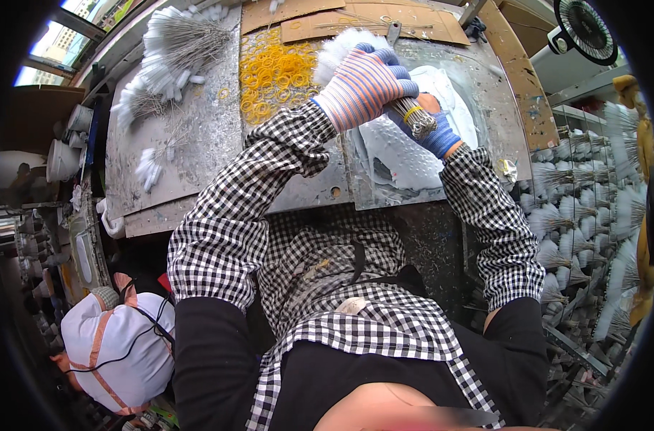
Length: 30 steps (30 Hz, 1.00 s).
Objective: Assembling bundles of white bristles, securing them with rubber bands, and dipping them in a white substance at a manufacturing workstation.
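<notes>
**Both gloved hands on a banded bundle of wire stems**

The left hand [363,82], in a striped knit glove, is closed over the top of a bundle of thin wire stems [415,118], its fingers [388,57] curled down around it. The right hand [435,133], in a blue glove, grips the same bundle from below and behind, fingers wrapped tight around the stems. A yellow rubber band [412,113] circles the bundle just beside the right hand. White fluffy tips [334,50] show past the left hand on the far side.

The bundle sits above a white dimpled tray [399,154] lying on the grey metal table [197,136], toward the table's right side. A heap of loose yellow rubber bands [273,72] lies just left of the left hand, near the far edge. More white-tipped stem bundles [176,43] lie at the far left corner, with a few loose ones [149,169] toward the left edge. Cardboard sheets [356,21] rest along the far edge. Beyond the right edge, racks hold many finished white tufts [564,215]. Another person's capped head [115,345] shows low at the left.
</notes>
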Each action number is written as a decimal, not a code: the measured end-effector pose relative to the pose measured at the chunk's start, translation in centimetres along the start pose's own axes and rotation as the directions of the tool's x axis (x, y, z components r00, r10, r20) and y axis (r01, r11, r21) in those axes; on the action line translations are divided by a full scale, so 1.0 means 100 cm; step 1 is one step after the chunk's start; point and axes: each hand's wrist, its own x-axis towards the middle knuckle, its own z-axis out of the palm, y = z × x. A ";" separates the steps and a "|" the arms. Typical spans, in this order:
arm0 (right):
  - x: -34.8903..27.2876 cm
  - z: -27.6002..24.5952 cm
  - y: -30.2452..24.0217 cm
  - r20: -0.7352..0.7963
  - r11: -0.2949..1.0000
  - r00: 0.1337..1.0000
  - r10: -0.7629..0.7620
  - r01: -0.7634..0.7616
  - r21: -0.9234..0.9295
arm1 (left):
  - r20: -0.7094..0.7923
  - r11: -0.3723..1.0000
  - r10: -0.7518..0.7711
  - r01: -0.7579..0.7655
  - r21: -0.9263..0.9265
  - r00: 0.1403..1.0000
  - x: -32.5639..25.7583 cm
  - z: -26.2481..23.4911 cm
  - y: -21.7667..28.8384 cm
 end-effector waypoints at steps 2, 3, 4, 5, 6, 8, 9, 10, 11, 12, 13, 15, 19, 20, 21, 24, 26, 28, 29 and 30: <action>0.000 0.005 0.003 -0.012 0.999 1.000 -0.023 0.023 0.044 | 0.008 0.999 0.023 -0.023 -0.026 1.000 -0.001 0.006 0.002; -0.001 0.008 0.005 0.010 1.000 1.000 0.007 -0.007 0.004 | 0.025 1.000 0.019 -0.018 -0.023 1.000 -0.001 0.008 0.002; 0.000 0.010 0.006 0.031 0.999 0.999 0.037 -0.036 -0.036 | 0.028 1.000 0.017 -0.016 -0.025 0.999 -0.002 0.009 0.001; 0.000 0.013 0.009 0.034 0.999 0.999 0.040 -0.038 -0.034 | 0.030 0.999 0.005 -0.004 -0.032 1.000 -0.001 0.009 0.000; 0.001 0.014 0.012 0.039 0.997 0.997 0.070 -0.069 -0.040 | 0.032 0.999 -0.007 0.008 -0.039 0.999 0.000 0.009 0.000; 0.001 0.014 0.011 0.046 0.995 0.994 0.095 -0.093 -0.042 | 0.051 1.000 -0.025 0.025 -0.008 0.998 -0.001 0.010 -0.001; 0.000 0.012 0.007 0.092 0.996 0.992 0.088 -0.085 -0.033 | 0.057 1.000 -0.015 0.016 -0.008 0.998 -0.003 0.010 -0.002; 0.001 0.010 0.004 0.138 0.997 0.987 0.080 -0.077 -0.023 | 0.064 1.000 -0.006 0.006 -0.008 0.998 -0.004 0.010 -0.003; 0.000 0.011 0.007 0.137 0.997 0.987 0.081 -0.078 -0.025 | 0.062 1.000 -0.004 0.004 -0.009 0.998 -0.003 0.011 -0.003; 0.000 0.012 0.009 0.142 0.994 0.984 0.110 -0.105 -0.041 | 0.069 1.000 -0.014 0.015 -0.020 0.998 -0.001 0.011 -0.003; 0.001 0.011 0.012 0.145 0.990 0.980 0.138 -0.131 -0.058 | 0.075 0.999 -0.023 0.026 -0.029 0.997 0.001 0.011 -0.002; 0.001 0.011 0.009 0.139 0.995 0.985 0.103 -0.101 -0.022 | 0.078 0.999 -0.027 0.030 -0.042 0.997 -0.001 0.012 -0.004; -0.002 0.007 -0.002 0.074 0.994 0.994 0.075 -0.081 0.075 | 0.076 0.996 -0.057 0.061 -0.062 0.995 0.001 0.008 -0.001; -0.001 0.005 -0.004 0.034 0.994 0.997 0.065 -0.068 0.089 | 0.067 0.996 -0.064 0.068 -0.054 0.996 0.003 0.010 0.000; -0.004 0.005 -0.005 0.028 0.975 0.995 0.092 -0.095 0.201 | 0.026 0.995 -0.074 0.076 -0.065 0.997 0.003 0.010 0.001; -0.009 -0.014 -0.032 -0.174 0.995 0.983 -0.055 0.069 0.075 | -0.231 0.930 -0.271 0.193 -0.313 0.934 -0.012 0.006 0.006; -0.009 -0.059 -0.095 -0.308 0.993 0.945 -0.110 0.115 -0.002 | -0.170 0.431 -0.760 0.291 -0.854 0.627 -0.048 0.021 0.018; -0.037 -0.104 -0.130 -0.506 0.995 0.862 -0.030 0.075 0.069 | 0.044 -0.051 -0.914 -0.008 -0.999 0.403 -0.056 -0.017 0.035; -0.058 -0.112 -0.133 -0.587 0.959 0.809 0.025 0.145 0.242 | 0.229 -0.344 -0.879 -0.224 -0.912 0.419 -0.066 -0.041 0.043; -0.075 -0.118 -0.132 -0.650 0.890 0.754 0.096 0.228 0.396 | 0.390 -0.592 -0.787 -0.408 -0.695 0.477 -0.075 -0.060 0.051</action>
